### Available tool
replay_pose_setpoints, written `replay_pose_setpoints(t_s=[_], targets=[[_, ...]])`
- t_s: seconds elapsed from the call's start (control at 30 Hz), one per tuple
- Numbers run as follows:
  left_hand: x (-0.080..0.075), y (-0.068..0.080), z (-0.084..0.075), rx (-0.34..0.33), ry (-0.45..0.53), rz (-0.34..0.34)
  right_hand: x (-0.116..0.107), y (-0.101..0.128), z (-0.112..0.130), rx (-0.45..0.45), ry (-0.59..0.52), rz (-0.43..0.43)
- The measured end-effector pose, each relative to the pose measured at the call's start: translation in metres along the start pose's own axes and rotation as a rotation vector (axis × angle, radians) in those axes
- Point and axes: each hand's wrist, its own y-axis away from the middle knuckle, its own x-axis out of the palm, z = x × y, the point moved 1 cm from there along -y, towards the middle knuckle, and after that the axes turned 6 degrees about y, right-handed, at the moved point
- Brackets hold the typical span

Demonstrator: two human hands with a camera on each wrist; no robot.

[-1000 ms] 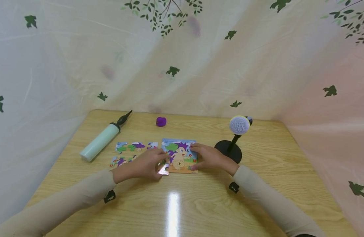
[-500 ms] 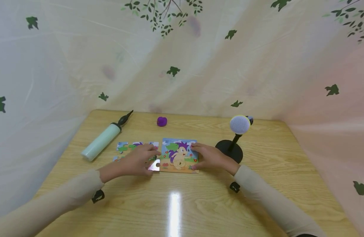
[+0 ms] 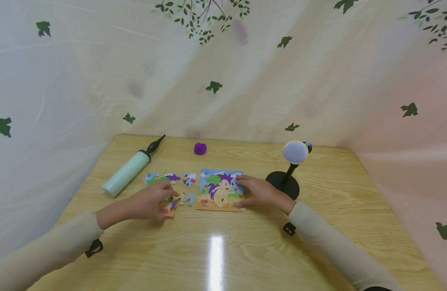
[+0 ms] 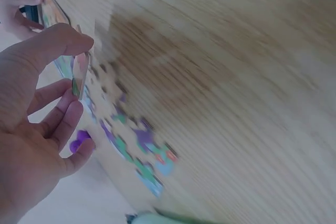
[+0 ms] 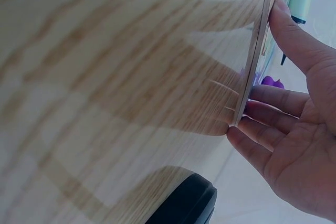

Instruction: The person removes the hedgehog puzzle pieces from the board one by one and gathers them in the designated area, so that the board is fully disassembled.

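My left hand (image 3: pixel 148 204) pinches a jigsaw piece (image 3: pixel 168 212) between thumb and fingers, over the lower left of the loose pieces. In the left wrist view the jigsaw piece (image 4: pixel 80 74) is seen nearly edge-on. Other loose jigsaw pieces (image 3: pixel 189 179) lie in rough rows, partly hidden by the left hand. To their right lies a square puzzle board (image 3: pixel 219 192) with a purple hedgehog picture. My right hand (image 3: pixel 263 193) rests along the board's right side. In the right wrist view, the thumb and fairly straight fingers touch the puzzle board (image 5: pixel 257 45).
A pale green hand pump (image 3: pixel 126 173) with a black nozzle lies at the left. A small purple duck-like toy (image 3: pixel 200 148) sits behind the pieces. Behind the right hand stands a microphone (image 3: pixel 295 152) on a round black base (image 3: pixel 281 184). A printed curtain (image 3: pixel 245 81) hangs behind the table.
My left hand has moved left, away from the board, with the jigsaw piece still pinched, baring loose pieces on the right. The right hand has stayed at the board.
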Motion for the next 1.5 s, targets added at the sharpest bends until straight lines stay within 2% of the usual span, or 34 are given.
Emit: replay_pose_setpoints(t_s=[0.27,0.53,0.67,0.8,0.9,1.2,1.5], targets=[[-0.012,0.024,0.013,-0.045,0.06,0.04,0.001,0.0,0.001,0.009,0.002,0.004],[-0.018,0.04,0.021,-0.016,0.052,0.069,0.002,-0.002,-0.001,0.018,0.012,0.005],[-0.021,0.045,0.024,-0.035,0.069,0.1,0.002,-0.002,-0.002,0.011,0.012,0.002],[-0.023,0.049,0.026,-0.086,0.091,0.142,0.002,-0.002,-0.002,0.014,0.007,0.004],[-0.02,0.051,0.029,-0.103,0.103,0.151,0.001,-0.001,-0.001,0.013,0.003,0.005],[-0.017,0.053,0.033,-0.084,0.096,0.145,0.003,-0.002,-0.003,0.006,0.006,0.005],[-0.015,0.052,0.033,-0.126,0.086,0.155,0.001,0.001,-0.001,-0.004,-0.008,0.002]])
